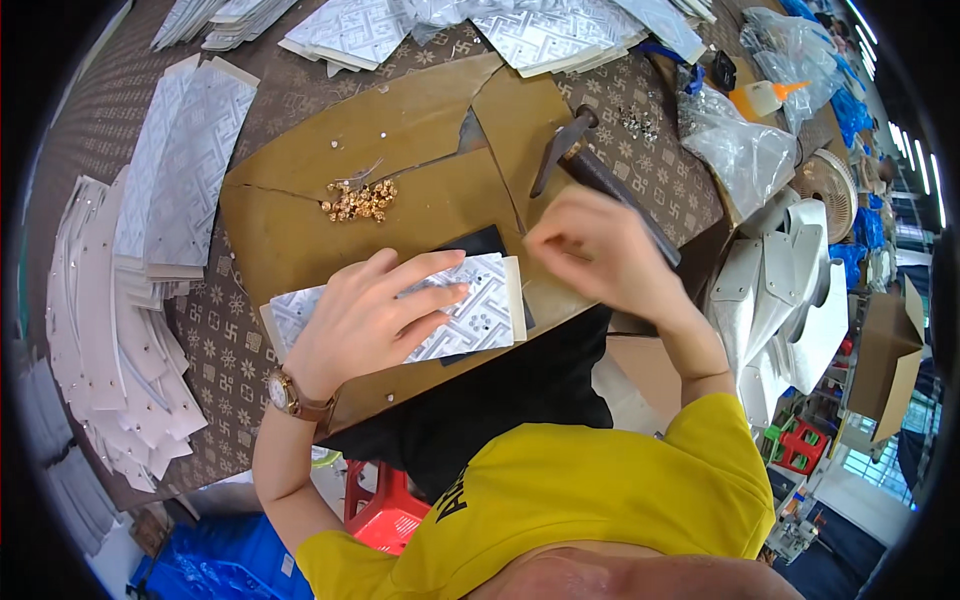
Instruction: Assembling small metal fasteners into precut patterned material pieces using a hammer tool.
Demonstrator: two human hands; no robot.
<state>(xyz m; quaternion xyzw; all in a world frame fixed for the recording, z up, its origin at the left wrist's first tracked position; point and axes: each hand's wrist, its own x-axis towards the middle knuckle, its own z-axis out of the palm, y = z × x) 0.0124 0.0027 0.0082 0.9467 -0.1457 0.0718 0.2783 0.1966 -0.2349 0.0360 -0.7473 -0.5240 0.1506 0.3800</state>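
My left hand [365, 320] lies with fingers spread on a white-and-grey patterned panel [480, 315], holding it down flat. Beneath the panel, a dark flat block [485, 242] shows at its edges, on a brown board [420, 110]. My right hand [590, 245] hovers to the right of the panel, apart from it. Its fingers are curled together, and whatever they may hold is too small to make out. Beyond the panel sits a small heap of gold-coloured metal studs [362, 201]. A hammer [610, 185] with a dark handle lies just beyond my right hand.
Stacks of patterned panels [185, 170] and pale curved pieces [125, 340] line the left side. More panels [560, 35] lie along the far edge. At the right are clear plastic bags [740, 150], an orange-topped bottle [765, 98] and white moulded parts [780, 290].
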